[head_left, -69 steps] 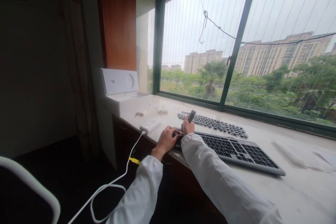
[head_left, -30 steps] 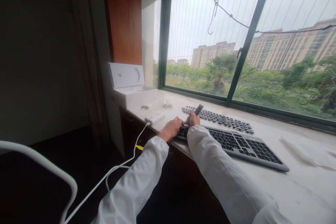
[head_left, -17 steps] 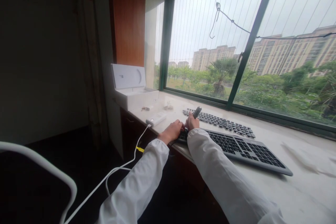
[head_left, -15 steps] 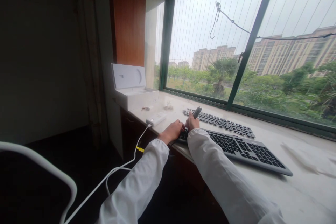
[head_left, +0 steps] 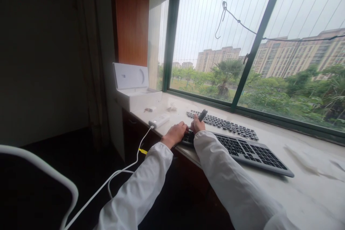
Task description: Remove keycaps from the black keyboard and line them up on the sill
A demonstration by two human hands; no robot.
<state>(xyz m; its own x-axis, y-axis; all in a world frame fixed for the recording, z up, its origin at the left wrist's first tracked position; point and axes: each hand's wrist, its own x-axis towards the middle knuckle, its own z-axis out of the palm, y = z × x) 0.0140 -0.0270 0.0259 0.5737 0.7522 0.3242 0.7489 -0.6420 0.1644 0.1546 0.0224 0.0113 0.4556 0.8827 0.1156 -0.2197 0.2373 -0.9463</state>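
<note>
A dark grey keyboard frame (head_left: 258, 156) with black key openings lies along the front of the white sill. Behind it several loose black keycaps (head_left: 229, 125) are laid out in rows. My right hand (head_left: 198, 124) is closed around a small black tool (head_left: 203, 115), whose end points up, over the left part of the keyboard. Beside it my left hand (head_left: 176, 133) rests at the keyboard's left end, fingers bent together; what they hold, if anything, is hidden.
An open white box (head_left: 142, 100) stands at the far left of the sill (head_left: 304, 201). Near it are a white power bank (head_left: 159, 120) with a white cable (head_left: 138, 151), small metal bits (head_left: 148, 109) and crumpled plastic (head_left: 171, 107). Clear plastic (head_left: 309, 160) lies at right.
The view has shifted slightly. My left hand has moved a little at the keyboard's left end; my right hand keeps its grip on the black tool.
</note>
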